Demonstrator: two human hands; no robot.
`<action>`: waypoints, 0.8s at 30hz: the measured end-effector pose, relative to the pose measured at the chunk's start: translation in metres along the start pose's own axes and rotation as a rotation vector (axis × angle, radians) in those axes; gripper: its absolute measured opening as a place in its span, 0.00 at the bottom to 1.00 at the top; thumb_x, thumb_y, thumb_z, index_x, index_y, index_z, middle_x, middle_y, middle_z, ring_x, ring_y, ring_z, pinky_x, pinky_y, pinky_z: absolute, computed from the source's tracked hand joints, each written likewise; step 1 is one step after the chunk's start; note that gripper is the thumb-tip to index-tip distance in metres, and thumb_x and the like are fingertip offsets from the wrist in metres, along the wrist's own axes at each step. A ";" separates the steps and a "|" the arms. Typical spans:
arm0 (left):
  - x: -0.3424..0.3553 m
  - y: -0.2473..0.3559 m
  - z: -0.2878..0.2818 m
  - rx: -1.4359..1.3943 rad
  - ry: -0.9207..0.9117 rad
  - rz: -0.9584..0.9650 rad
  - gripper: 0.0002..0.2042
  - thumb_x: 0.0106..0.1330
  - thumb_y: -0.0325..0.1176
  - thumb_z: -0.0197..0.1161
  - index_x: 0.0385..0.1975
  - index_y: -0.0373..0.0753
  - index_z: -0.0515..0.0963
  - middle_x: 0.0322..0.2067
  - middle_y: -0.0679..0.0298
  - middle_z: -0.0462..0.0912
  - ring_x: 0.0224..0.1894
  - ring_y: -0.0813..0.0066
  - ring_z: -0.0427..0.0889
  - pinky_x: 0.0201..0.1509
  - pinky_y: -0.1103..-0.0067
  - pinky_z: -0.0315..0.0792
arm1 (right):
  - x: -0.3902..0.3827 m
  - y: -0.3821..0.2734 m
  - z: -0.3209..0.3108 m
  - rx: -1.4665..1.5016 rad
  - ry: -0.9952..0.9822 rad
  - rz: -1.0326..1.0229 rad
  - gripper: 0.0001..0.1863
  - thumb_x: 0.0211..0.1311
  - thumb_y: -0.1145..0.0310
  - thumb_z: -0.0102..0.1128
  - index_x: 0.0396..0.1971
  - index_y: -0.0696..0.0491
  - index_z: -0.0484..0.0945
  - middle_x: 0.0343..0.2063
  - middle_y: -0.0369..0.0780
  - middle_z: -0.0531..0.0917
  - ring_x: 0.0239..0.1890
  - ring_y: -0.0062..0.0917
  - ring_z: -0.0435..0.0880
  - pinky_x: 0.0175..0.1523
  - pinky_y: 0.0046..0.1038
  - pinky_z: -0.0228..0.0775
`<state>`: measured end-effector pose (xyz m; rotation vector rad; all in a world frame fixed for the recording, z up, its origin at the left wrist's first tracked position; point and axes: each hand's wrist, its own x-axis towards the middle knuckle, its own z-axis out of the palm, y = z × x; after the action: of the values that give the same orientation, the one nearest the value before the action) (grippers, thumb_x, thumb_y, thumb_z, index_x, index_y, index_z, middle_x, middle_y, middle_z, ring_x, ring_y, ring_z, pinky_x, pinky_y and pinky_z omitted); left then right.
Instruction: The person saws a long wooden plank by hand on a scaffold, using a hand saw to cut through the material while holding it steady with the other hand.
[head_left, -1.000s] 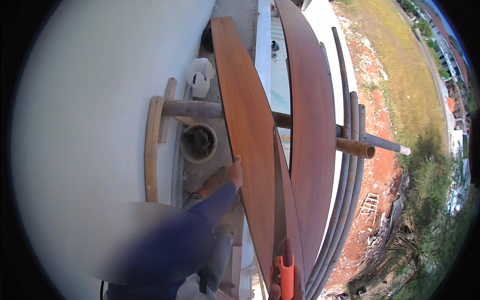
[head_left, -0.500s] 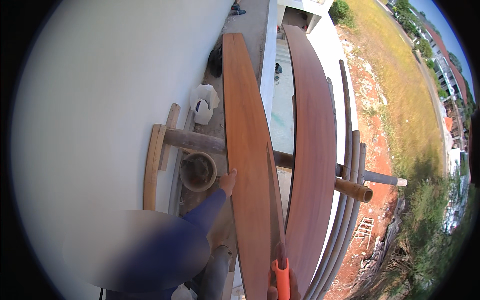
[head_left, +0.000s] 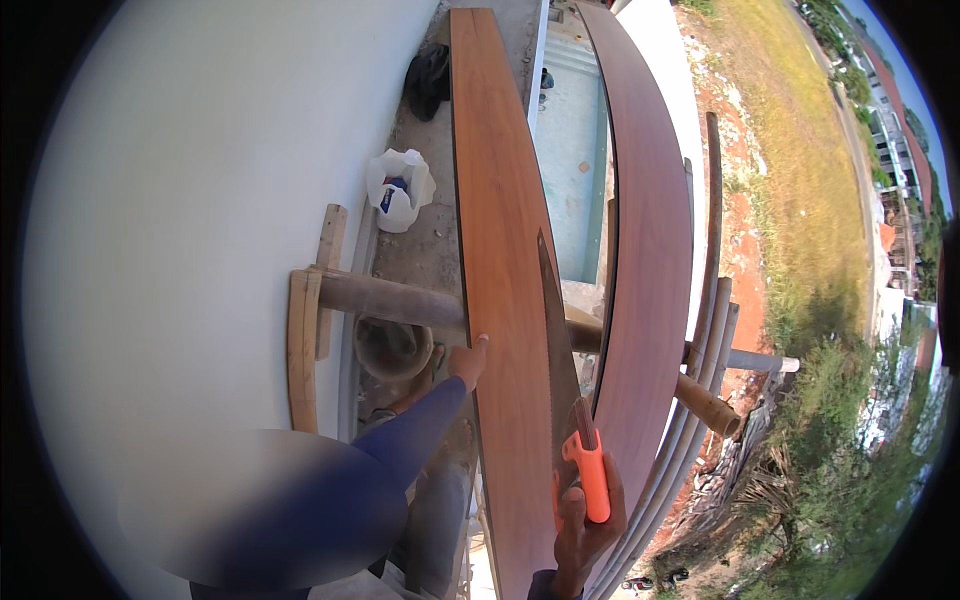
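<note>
No lettering, label or number can be read anywhere.

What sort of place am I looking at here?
It looks like a building site, perhaps up on scaffolding: there are round poles resembling bamboo, two long brown boards, and a saw gripped in the right hand.

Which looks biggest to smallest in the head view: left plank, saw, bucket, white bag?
1. Left plank
2. Saw
3. White bag and bucket: too alike to rank, with the bucket partly hidden behind the pole.
</note>
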<state>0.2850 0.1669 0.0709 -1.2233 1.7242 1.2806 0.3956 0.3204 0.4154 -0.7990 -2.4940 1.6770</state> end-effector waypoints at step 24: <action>0.158 0.235 -0.010 0.045 0.378 0.338 0.41 0.62 0.55 0.69 0.63 0.24 0.70 0.56 0.38 0.80 0.61 0.44 0.80 0.65 0.62 0.73 | 0.158 -0.001 0.105 -0.036 -0.180 0.011 0.28 0.67 0.72 0.61 0.64 0.65 0.69 0.52 0.52 0.84 0.53 0.36 0.87 0.58 0.33 0.78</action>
<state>0.0097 0.1306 0.0125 -1.2439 2.2976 1.2440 0.2260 0.2980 0.3328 -0.6954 -2.6478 1.7871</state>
